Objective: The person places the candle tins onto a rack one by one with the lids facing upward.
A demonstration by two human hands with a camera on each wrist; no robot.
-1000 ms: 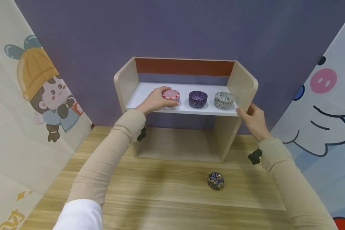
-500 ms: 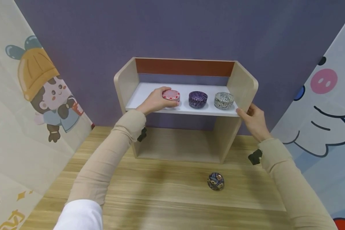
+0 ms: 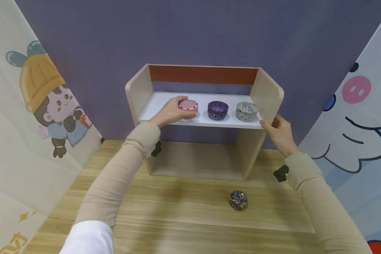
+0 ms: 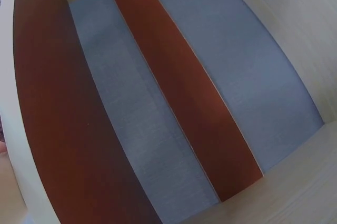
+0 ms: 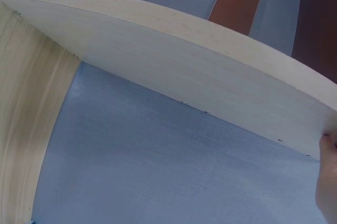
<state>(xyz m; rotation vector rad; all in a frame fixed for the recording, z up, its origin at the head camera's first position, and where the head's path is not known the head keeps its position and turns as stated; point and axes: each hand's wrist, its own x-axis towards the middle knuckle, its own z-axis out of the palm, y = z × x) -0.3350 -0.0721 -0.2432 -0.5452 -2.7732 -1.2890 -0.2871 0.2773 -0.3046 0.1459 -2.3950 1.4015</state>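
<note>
In the head view my left hand point(image 3: 172, 111) grips a round tin point(image 3: 188, 105) with a pink, red-edged lid, thumb and fingers around its sides. That tin is on the white upper shelf point(image 3: 165, 97) of a small wooden shelf unit point(image 3: 206, 65). To its right stand a dark purple tin point(image 3: 217, 110) and a black-and-white patterned tin point(image 3: 246, 111), in a row. My right hand point(image 3: 280, 133) grips the unit's right side panel point(image 3: 268, 92), thumb at the shelf's front corner. In the right wrist view only a bit of that hand point(image 5: 328, 179) shows, against the panel.
A dark blue patterned tin point(image 3: 238, 200) sits on the wooden table point(image 3: 190, 215) in front of the unit. Below the white shelf is a lower compartment point(image 3: 198, 158). A dark blue-grey wall point(image 3: 203, 31) stands behind, with cartoon-printed sheets point(image 3: 16, 116) on both sides.
</note>
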